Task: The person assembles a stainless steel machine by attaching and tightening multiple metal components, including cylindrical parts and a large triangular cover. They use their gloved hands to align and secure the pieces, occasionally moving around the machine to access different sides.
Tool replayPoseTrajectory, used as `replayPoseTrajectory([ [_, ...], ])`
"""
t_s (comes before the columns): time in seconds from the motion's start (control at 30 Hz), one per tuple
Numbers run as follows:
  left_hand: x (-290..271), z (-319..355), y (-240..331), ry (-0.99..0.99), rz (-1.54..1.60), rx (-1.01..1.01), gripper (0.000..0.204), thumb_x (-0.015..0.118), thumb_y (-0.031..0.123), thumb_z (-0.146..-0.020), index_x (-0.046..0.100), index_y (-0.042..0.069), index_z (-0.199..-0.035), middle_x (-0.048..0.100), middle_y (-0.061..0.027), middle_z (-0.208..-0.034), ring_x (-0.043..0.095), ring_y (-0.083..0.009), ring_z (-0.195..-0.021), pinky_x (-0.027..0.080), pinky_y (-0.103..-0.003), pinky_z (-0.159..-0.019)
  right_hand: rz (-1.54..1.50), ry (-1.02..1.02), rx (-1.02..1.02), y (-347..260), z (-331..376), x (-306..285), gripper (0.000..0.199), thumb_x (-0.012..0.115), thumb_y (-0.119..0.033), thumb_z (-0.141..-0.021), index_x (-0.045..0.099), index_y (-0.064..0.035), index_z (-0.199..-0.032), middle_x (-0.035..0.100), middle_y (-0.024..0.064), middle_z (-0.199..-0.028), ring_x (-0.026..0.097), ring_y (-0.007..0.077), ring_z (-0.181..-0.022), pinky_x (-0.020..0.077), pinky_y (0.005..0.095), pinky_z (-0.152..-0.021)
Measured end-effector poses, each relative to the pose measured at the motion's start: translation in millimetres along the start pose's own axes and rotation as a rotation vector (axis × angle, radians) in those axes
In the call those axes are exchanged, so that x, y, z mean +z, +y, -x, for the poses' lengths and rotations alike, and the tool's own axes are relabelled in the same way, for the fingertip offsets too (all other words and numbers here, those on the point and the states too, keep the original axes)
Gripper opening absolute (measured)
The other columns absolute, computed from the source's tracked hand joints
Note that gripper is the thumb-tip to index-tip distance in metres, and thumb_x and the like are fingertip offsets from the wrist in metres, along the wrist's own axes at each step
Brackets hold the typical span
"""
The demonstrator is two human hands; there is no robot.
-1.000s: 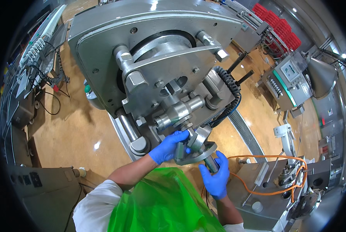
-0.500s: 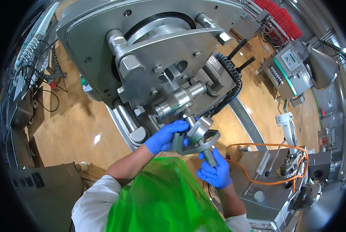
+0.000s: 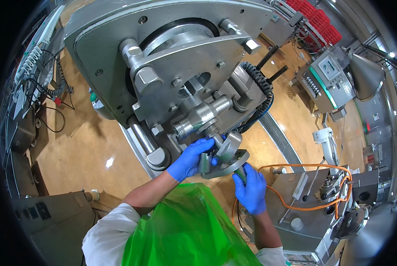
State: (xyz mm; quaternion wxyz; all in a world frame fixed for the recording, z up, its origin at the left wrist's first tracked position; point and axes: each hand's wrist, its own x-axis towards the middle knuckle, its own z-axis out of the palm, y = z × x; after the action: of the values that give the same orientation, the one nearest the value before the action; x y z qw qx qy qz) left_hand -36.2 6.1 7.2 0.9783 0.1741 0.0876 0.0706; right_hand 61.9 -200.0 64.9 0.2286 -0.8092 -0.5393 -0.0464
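A steel T-shaped pipe fitting (image 3: 203,117) with a threaded end juts from the front plate of a big machine. Below it, a steel rod (image 3: 217,138) runs down through a curved metal bracket (image 3: 230,147) with an open ring-like frame. My left hand (image 3: 188,161), in a blue glove, is closed around the upper rod and the bracket's left side; part of its fingers is hidden behind the metal. On the rod's lower end, just under the bracket, my right hand (image 3: 252,189), also blue-gloved, is closed with its fingers and thumb around it.
The machine's steel plate (image 3: 194,71) with large hex bolts fills the space ahead. A black corrugated hose (image 3: 264,84) curves down its right side. At right, an orange hose (image 3: 305,208) lies across a metal machine. A grey cabinet (image 3: 52,226) stands at lower left.
My right hand has moved up along the rod, closer to the bracket, and its grip has turned. The left hand keeps its hold. The whole view has shifted slightly.
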Motion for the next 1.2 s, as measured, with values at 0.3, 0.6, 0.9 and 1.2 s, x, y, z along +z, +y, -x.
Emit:
replayPoseTrajectory([
  [0.3,0,0,7,-0.038,-0.003,-0.062,0.040,0.058,0.030,-0.092,0.055,0.003,-0.122,0.064,-0.0120,-0.101,0.064,-0.0181,-0.069,0.057,-0.029,-0.062,-1.898,-0.473,0.929,16,-2,-2,0.036,0.049,-0.033,-0.097,0.052,-0.0013,-0.114,0.047,0.0040,-0.059,0.045,0.0146,-0.047,0.0441,0.0335,-0.054],
  [0.6,14,2,4,0.070,-0.096,0.014,0.034,0.058,0.034,-0.093,0.063,0.004,-0.109,0.066,-0.0080,-0.092,0.061,-0.0120,-0.066,0.055,-0.026,-0.062,-0.484,0.057,0.288,-14,-6,0,0.038,0.054,-0.034,-0.094,0.053,-0.0002,-0.113,0.053,0.0045,-0.065,0.051,0.0186,-0.050,0.0444,0.0372,-0.053],
  [0.9,9,3,6,0.127,-0.122,-0.075,0.034,0.060,0.032,-0.091,0.058,0.005,-0.111,0.065,-0.0096,-0.094,0.066,-0.0166,-0.064,0.059,-0.030,-0.059,-1.167,-0.251,0.686,1,0,5,0.044,0.058,-0.040,-0.091,0.052,-0.0015,-0.112,0.052,0.0038,-0.063,0.050,0.0203,-0.049,0.0437,0.0351,-0.051],
  [1.2,9,5,11,0.060,-0.195,-0.038,0.029,0.063,0.031,-0.089,0.063,0.004,-0.102,0.065,-0.0079,-0.088,0.062,-0.0136,-0.065,0.054,-0.026,-0.058,-0.722,-0.053,0.421,-9,-8,3,0.043,0.060,-0.040,-0.089,0.052,-0.0042,-0.112,0.048,0.0062,-0.056,0.045,0.0207,-0.040,0.0445,0.0362,-0.050],
])
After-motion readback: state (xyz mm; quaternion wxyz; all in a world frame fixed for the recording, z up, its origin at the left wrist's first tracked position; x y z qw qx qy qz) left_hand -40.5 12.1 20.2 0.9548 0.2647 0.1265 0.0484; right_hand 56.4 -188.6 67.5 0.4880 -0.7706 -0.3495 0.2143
